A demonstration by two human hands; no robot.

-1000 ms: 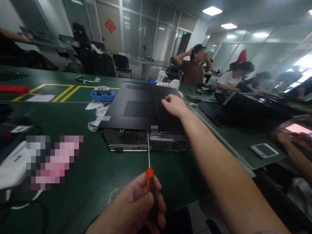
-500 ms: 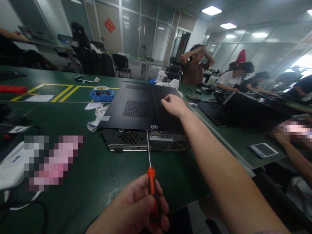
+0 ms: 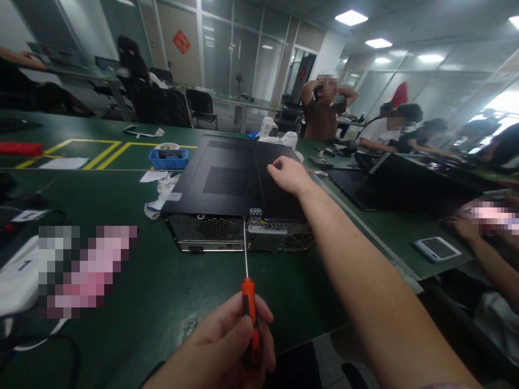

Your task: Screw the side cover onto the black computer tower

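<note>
A black desktop computer case (image 3: pixel 231 154) lies flat on the green table, its metal rear panel (image 3: pixel 219 229) facing me. My left hand (image 3: pixel 239 337) is closed around a screwdriver (image 3: pixel 248 292) with an orange and black handle. The screwdriver's shaft points away from me, and its tip meets the top edge of the rear panel near the middle; the screw itself is too small to make out. On the right part of the case's top cover rests my right hand (image 3: pixel 287 174), its fingers curled in. Whatever may be inside those fingers is hidden.
Left of the case are a blue bin (image 3: pixel 168 158), crumpled white wrapping (image 3: pixel 164 189) and a white device marked 1 (image 3: pixel 22 270). White objects (image 3: pixel 279 135) stand behind it. To the right lie black panels (image 3: pixel 413 183) and a small grey device (image 3: pixel 437 248), near another person's hand (image 3: pixel 466 224).
The screwdriver's handle has turned in my left hand and shifted slightly left, with the fingers in a changed grip. My right hand and the case stay in place.
</note>
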